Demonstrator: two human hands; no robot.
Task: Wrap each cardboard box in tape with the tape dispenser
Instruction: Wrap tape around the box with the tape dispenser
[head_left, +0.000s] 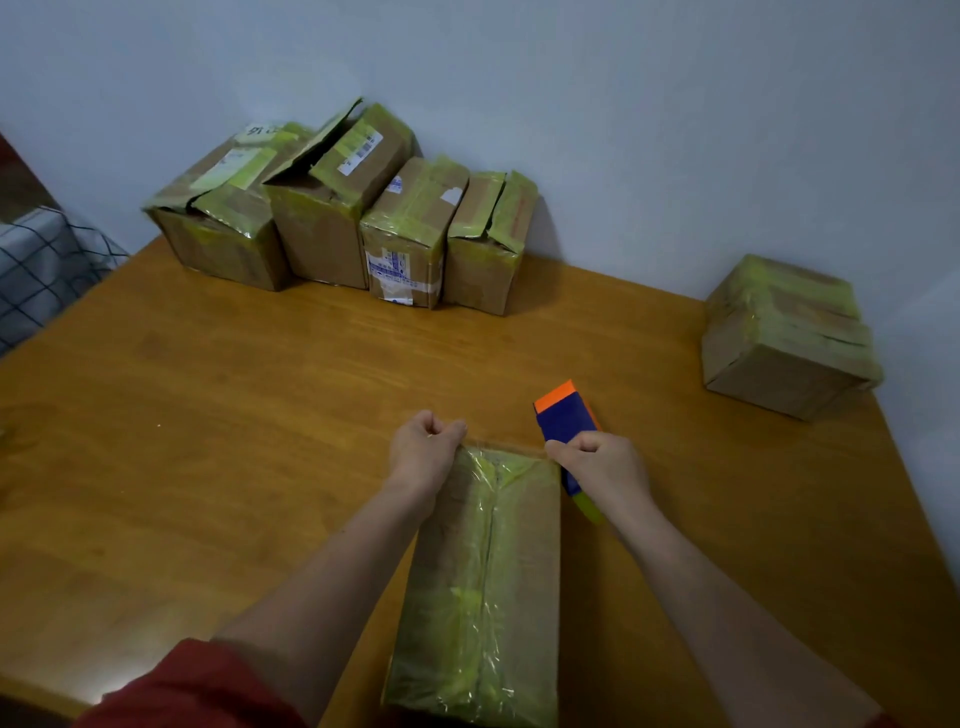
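Lower centre: box (483, 571), slick-wrapped, likely light and stiff, so best steadied at its corners. At its far edge, left hand (423, 449) pinches tape (504, 446); right hand (597, 465) grips dispenser (563, 415).

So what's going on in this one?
A person is taping a brown cardboard box that lies on a wooden table. The left hand pinches the end of a strip of clear tape. The right hand grips a blue and orange tape dispenser, and the strip is stretched between them over the box's far edge. A row of four taped boxes stands by the wall, and a single taped box sits at the right.
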